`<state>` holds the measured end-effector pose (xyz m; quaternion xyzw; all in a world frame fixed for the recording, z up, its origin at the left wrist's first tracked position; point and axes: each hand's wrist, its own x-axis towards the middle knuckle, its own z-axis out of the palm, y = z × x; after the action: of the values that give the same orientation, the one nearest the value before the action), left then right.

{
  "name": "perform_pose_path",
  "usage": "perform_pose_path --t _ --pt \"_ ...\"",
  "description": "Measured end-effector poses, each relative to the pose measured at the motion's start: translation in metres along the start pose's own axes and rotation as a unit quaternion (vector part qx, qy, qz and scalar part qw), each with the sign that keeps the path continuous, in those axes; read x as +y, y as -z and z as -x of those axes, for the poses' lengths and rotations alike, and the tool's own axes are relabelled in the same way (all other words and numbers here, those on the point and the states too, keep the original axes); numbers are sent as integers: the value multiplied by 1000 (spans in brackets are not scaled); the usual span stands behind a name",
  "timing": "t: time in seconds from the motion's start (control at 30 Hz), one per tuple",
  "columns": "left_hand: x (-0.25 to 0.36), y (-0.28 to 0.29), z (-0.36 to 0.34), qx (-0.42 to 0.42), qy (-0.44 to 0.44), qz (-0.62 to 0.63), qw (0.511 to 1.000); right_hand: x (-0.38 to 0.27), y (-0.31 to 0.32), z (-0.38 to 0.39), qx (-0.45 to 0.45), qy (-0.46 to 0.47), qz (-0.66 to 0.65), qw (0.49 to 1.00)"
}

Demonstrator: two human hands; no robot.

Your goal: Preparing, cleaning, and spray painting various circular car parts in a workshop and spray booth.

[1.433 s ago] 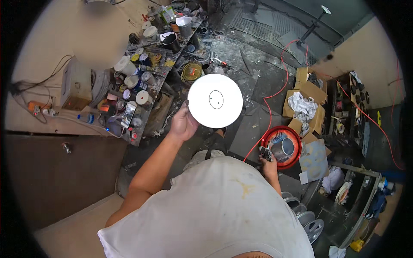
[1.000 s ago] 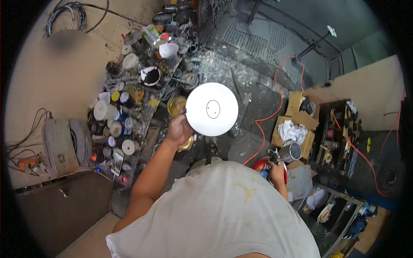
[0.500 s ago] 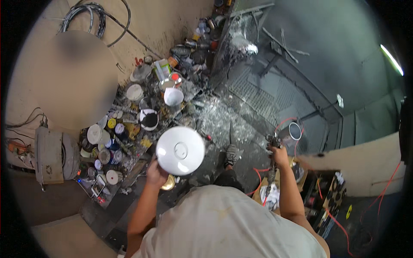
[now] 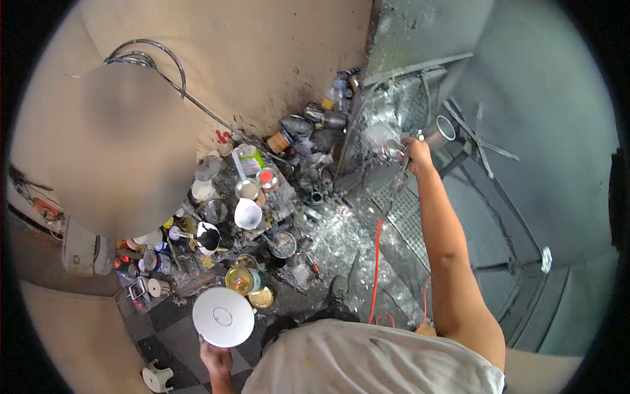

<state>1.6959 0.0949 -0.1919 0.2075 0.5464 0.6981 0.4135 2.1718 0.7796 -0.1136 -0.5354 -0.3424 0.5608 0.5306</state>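
At the lower left my left hand (image 4: 216,358) grips a glossy white round disc-shaped piece (image 4: 224,317) by its near edge. A smaller ring marks the disc's middle, and its face is turned up. Stretched far forward on the right, my right hand (image 4: 418,156) is closed round a spray gun. The gun's metal cup (image 4: 438,132) tips sideways, its round end facing right. A red hose (image 4: 377,269) runs from the gun's lower end down toward the floor. Beside the disc stand an open gold-coloured tin (image 4: 241,279) and a gold lid (image 4: 262,297).
Paint-spattered cans, a white cup (image 4: 248,214) and a black-stained pot (image 4: 208,238) crowd the left. Bottles and tins (image 4: 321,118) pile against the wall. A grey-coated booth with a floor grate (image 4: 403,210) and metal bars (image 4: 485,141) lies right. A white stool (image 4: 157,377) stands lower left.
My right hand has swung the spray gun up and forward, toward the grey booth. My left hand has brought the white disc lower and further left. The view has shifted too.
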Motion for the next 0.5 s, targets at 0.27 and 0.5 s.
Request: perform_pose_path --t 0.27,0.5 --pt "-6 -41 106 293 87 135 943 -28 -65 -181 20 -96 -15 995" --pt "-18 -90 126 384 37 196 901 -26 -56 -276 -141 -146 -148 968"
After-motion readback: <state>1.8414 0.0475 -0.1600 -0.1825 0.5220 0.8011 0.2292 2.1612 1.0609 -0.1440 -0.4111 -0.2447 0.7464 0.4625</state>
